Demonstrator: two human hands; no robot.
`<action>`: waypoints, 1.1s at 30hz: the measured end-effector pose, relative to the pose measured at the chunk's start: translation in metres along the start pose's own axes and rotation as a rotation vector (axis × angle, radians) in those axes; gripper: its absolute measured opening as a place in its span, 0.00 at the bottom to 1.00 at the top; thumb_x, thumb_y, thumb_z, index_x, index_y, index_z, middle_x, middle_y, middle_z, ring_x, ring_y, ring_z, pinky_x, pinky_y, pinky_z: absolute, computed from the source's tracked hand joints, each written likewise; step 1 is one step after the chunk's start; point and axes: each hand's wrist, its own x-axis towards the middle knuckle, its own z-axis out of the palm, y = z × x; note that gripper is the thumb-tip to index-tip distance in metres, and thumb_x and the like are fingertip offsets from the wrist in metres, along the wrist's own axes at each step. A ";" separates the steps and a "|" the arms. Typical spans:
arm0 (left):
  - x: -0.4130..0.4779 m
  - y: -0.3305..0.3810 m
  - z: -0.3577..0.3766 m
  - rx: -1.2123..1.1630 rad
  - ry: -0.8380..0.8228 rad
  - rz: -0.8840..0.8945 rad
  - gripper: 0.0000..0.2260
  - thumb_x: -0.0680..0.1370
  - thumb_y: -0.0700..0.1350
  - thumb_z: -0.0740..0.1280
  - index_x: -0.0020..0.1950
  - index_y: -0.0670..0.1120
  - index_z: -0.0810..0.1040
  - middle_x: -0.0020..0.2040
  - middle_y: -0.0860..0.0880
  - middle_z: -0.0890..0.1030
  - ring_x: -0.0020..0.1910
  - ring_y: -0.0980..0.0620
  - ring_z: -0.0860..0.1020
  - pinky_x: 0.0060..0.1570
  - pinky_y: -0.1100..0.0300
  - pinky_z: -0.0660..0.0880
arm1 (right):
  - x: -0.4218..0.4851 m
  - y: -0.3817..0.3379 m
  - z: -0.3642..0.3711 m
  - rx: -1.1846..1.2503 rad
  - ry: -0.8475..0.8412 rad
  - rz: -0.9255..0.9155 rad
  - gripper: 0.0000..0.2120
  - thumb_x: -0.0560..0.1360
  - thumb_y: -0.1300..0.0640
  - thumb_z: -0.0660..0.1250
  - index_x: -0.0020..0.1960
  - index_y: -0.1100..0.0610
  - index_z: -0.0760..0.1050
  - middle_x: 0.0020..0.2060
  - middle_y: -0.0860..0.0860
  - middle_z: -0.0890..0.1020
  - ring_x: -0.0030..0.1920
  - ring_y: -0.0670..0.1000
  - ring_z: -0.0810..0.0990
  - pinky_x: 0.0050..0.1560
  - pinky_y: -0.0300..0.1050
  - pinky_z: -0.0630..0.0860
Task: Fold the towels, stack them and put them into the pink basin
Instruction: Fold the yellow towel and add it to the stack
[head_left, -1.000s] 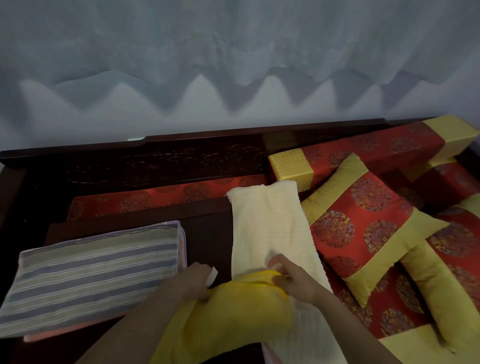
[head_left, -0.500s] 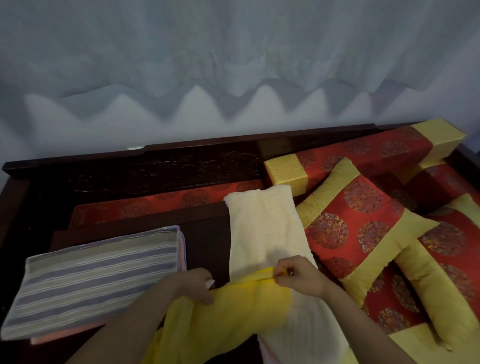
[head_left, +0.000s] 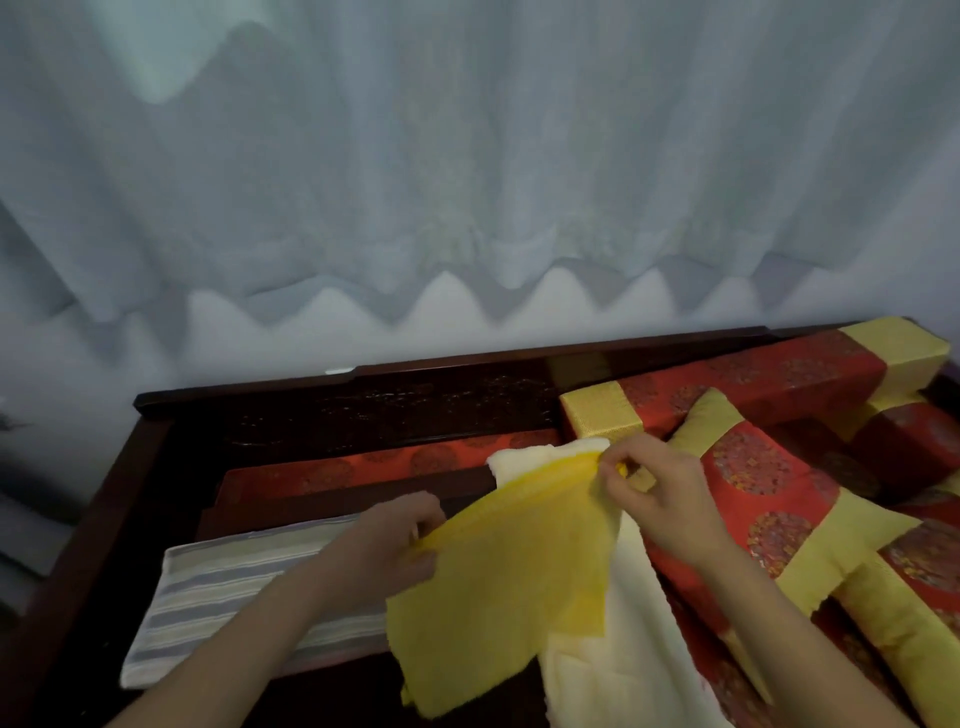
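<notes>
Three towels show. At left, the striped towel (head_left: 234, 587) lies folded flat, its long axis running left to right. Our left hand (head_left: 384, 545) pinches one top corner of the yellow towel (head_left: 509, 587) and our right hand (head_left: 660, 499) pinches the other. Its top edge slants up to the right, and the cloth hangs unfolded over the cream towel (head_left: 623, 649), which stretches away from us. We judge that the folding, the stacking and the pink basin, which is out of view, all remain.

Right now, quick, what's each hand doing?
The left hand pinches the yellow towel along its top edge.
The right hand pinches the same towel's top corner.

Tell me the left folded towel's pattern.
Grey and pale stripes on the folded towel; head view.
</notes>
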 end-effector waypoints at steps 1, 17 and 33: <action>-0.006 0.003 -0.001 -0.010 0.072 -0.035 0.09 0.71 0.46 0.67 0.44 0.56 0.68 0.41 0.54 0.78 0.38 0.54 0.74 0.40 0.56 0.73 | 0.007 -0.008 -0.005 -0.011 0.064 -0.024 0.05 0.72 0.57 0.65 0.40 0.56 0.77 0.35 0.45 0.79 0.37 0.44 0.76 0.38 0.37 0.72; -0.033 -0.006 0.003 -0.167 0.485 -0.064 0.22 0.75 0.38 0.67 0.48 0.66 0.66 0.43 0.58 0.78 0.46 0.59 0.78 0.44 0.64 0.77 | 0.052 -0.025 -0.046 -0.155 0.207 0.005 0.03 0.77 0.58 0.66 0.44 0.53 0.76 0.44 0.47 0.78 0.38 0.40 0.76 0.37 0.28 0.68; 0.031 0.020 -0.113 0.157 0.456 -0.071 0.04 0.77 0.38 0.60 0.45 0.46 0.71 0.32 0.53 0.73 0.31 0.55 0.70 0.29 0.59 0.63 | 0.054 0.024 -0.053 -0.170 -0.164 0.070 0.03 0.76 0.59 0.66 0.46 0.53 0.77 0.40 0.43 0.79 0.43 0.44 0.77 0.42 0.39 0.71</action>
